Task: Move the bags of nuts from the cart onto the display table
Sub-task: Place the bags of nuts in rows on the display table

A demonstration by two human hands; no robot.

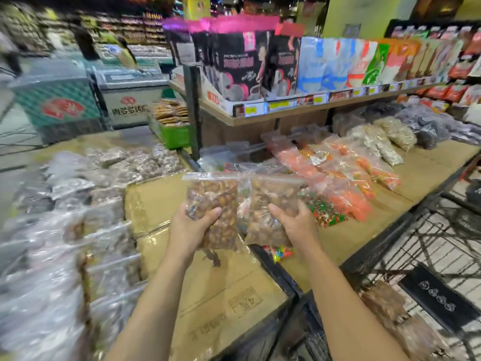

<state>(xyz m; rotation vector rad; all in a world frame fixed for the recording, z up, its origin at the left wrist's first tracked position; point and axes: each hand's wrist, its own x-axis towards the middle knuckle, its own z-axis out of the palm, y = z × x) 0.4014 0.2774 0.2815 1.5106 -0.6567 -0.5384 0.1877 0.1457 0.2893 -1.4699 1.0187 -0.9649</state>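
**Q:** Which element filled most of the view?
**A:** The display surface [213,295], lined with flattened cardboard. Behind it rose a shelf [286,110] of upright printed pouches, and at the right stood the black wire cart [429,243], just beside the surface.

**Q:** What lay on the surface?
**A:** A blurred heap of clear bags [65,230] occupied the left side; their contents could not be told. Orange-filled bags [346,173] lay in overlapping rows towards the right.

**Q:** Where were the task's things?
**A:** Two were held in the air above the cardboard, side by side and upright, zip seals on top. These were the left bag of nuts [213,194] and the right bag of nuts [273,194]; whether their inner edges touched could not be told. More brown bags [390,308] lay in the cart's basket at lower right.

**Q:** And the grip of each hand?
**A:** The left hand [190,227] was clamped on the lower part of the left bag of nuts, thumb across its front. The right hand [296,225] was clamped likewise on the right bag of nuts, thumb in front, fingers hidden behind
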